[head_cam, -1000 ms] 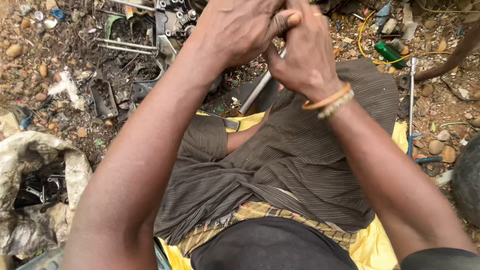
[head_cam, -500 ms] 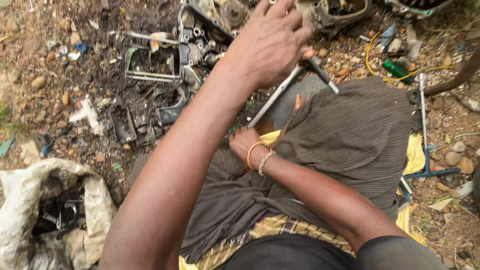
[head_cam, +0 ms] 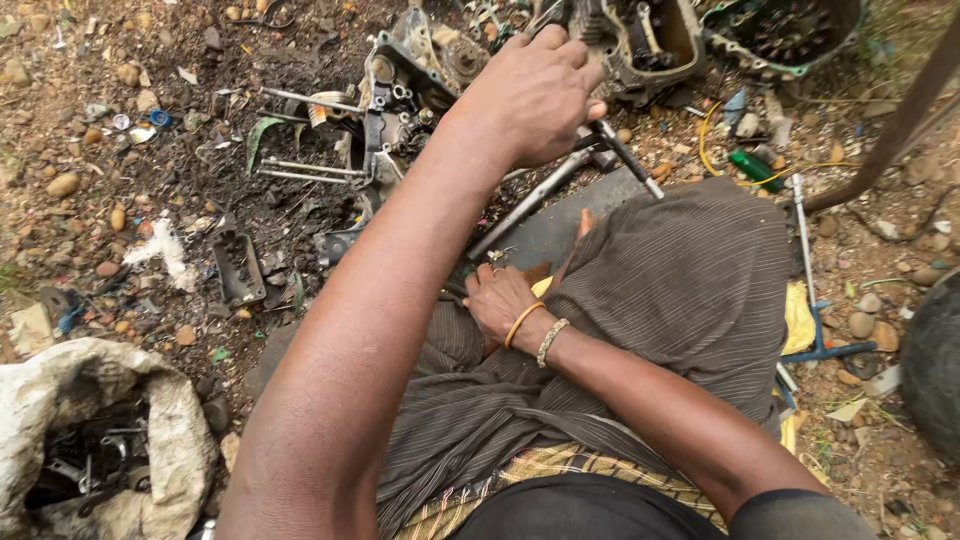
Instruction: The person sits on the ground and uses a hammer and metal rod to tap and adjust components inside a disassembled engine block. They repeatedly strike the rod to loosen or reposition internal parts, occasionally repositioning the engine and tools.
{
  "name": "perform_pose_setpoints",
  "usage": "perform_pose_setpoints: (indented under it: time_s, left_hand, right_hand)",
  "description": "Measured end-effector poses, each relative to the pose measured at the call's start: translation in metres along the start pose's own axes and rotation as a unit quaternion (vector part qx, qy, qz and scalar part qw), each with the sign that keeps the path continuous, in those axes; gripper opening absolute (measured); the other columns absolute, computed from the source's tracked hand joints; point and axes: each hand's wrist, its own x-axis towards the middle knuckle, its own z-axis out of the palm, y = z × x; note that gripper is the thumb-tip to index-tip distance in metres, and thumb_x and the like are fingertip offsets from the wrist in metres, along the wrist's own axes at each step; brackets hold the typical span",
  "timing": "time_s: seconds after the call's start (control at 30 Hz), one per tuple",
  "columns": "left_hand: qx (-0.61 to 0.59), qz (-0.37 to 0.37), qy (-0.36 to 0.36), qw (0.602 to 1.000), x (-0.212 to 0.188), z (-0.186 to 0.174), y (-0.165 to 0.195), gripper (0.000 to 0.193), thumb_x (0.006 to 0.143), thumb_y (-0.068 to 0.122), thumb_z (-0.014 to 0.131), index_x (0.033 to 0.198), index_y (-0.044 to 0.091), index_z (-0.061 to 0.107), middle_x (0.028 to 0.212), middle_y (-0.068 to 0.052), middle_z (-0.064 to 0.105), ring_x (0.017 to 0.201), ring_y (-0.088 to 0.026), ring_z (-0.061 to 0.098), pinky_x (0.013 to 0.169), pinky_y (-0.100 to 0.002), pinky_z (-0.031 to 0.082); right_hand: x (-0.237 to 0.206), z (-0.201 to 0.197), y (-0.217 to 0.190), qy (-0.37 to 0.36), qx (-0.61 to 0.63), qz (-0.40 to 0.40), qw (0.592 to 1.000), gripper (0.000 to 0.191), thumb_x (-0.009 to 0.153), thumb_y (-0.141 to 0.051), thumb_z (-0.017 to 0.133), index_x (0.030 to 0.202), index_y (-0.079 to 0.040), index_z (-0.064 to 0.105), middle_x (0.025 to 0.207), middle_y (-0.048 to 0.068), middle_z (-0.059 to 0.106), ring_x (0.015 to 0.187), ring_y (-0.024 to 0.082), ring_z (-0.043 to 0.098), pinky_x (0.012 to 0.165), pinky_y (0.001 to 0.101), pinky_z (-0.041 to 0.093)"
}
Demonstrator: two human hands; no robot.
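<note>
The left hand (head_cam: pixel 530 100) grips a metal T-handle wrench (head_cam: pixel 560 180) beside the engine casing (head_cam: pixel 420 90) on the ground; the right hand (head_cam: pixel 500 300) rests loosely curled on the lap, holding nothing visible.

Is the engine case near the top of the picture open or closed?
Open. The engine case has no cover, and its hollow inside with metal parts is visible from above, just beyond the left hand.

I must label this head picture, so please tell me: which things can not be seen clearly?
- Left hand: its fingers cover the top of the metal tool.
- Right hand: fingertips hidden between the striped cloth folds.
- Engine casing: cut by the top edge.
</note>
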Motion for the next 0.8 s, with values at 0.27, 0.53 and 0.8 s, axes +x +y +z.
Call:
perform_pose_setpoints:
  time_s: [0.27, 0.53, 0.8]
  left_hand:
    - [-0.010, 0.013, 0.009, 1.000, 0.002, -0.003, 0.009, 0.039, 0.102, 0.044, 0.056, 0.110, 0.008, 0.070, 0.113, -0.009, 0.063, 0.112, -0.028, 0.051, 0.092, -0.049, 0.047]
    - [0.003, 0.058, 0.015, 0.998, 0.015, 0.006, 0.010, 0.035, 0.091, 0.032, 0.063, 0.112, 0.005, 0.068, 0.112, -0.012, 0.065, 0.111, -0.032, 0.054, 0.092, -0.047, 0.048]
    - [-0.071, 0.007, -0.088, 0.994, 0.016, -0.010, -0.009, 0.033, 0.100, 0.039, 0.061, 0.102, 0.008, 0.073, 0.094, -0.015, 0.073, 0.088, -0.032, 0.070, 0.075, -0.047, 0.057]
  right_hand:
    - [-0.015, -0.006, 0.001, -0.021, 0.105, 0.036, 0.994, 0.040, 0.088, -0.036, 0.070, 0.104, 0.001, 0.065, 0.097, 0.025, 0.069, 0.089, 0.043, 0.068, 0.078, 0.0540, 0.053]
    - [-0.028, -0.022, 0.003, -0.023, 0.112, 0.087, 0.990, 0.040, 0.097, -0.037, 0.060, 0.103, 0.002, 0.065, 0.089, 0.025, 0.072, 0.082, 0.040, 0.070, 0.080, 0.0511, 0.055]
    - [-0.170, -0.111, -0.009, 0.025, 0.719, 0.244, 0.650, 0.033, 0.101, -0.026, 0.056, 0.123, -0.003, 0.065, 0.069, -0.002, 0.052, 0.048, 0.005, 0.049, 0.038, 0.0203, 0.036]
